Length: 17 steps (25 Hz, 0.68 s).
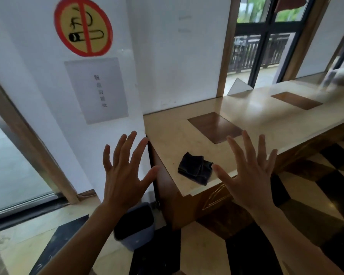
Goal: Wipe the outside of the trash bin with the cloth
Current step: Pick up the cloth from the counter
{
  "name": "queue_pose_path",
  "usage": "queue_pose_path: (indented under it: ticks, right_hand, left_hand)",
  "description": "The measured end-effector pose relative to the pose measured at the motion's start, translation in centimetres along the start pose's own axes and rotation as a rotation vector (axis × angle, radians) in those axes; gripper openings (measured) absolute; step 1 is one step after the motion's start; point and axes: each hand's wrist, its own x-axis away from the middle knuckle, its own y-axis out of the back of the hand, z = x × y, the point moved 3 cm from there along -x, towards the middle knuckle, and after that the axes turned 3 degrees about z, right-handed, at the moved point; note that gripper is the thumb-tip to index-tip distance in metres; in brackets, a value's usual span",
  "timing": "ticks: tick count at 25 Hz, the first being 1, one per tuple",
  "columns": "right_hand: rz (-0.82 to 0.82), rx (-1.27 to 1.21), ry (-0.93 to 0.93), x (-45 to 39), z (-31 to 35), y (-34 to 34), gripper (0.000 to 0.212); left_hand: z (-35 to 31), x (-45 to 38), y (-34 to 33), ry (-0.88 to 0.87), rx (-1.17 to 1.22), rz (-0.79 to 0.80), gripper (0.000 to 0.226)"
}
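Note:
A small grey-blue trash bin (136, 233) with a black liner stands on the floor at the left end of the counter, partly hidden behind my left forearm. A dark crumpled cloth (195, 169) lies on the counter top near its front corner. My left hand (122, 175) is raised in front of me, fingers spread, holding nothing, above the bin. My right hand (248, 175) is also raised with fingers spread and empty; its thumb tip is just right of the cloth.
The long beige stone counter (266, 120) with brown inlays runs to the right on a wooden base. A white wall with a no-smoking sign (83, 26) and a paper notice is behind the bin. Glass doors stand left and at the back. The floor is patterned tile.

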Motion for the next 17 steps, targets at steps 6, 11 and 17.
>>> queue_pose_path:
  ticks: [6,11,17]
  right_hand:
    - [0.163,0.064,-0.177,-2.1,-1.3,-10.0,0.066]
    - [0.262,0.005,-0.379,-2.2,-1.9,-17.6,0.056]
    - [0.343,-0.067,-0.516,-3.8,-5.4,-27.5,0.046]
  left_hand:
    - [4.0,-5.7,-11.4,-0.028,0.126,0.146,0.064]
    - [4.8,-7.5,-21.8,-0.079,0.247,0.294,0.053]
    - [3.3,-7.4,-33.9,-0.034,0.250,0.412,0.043]
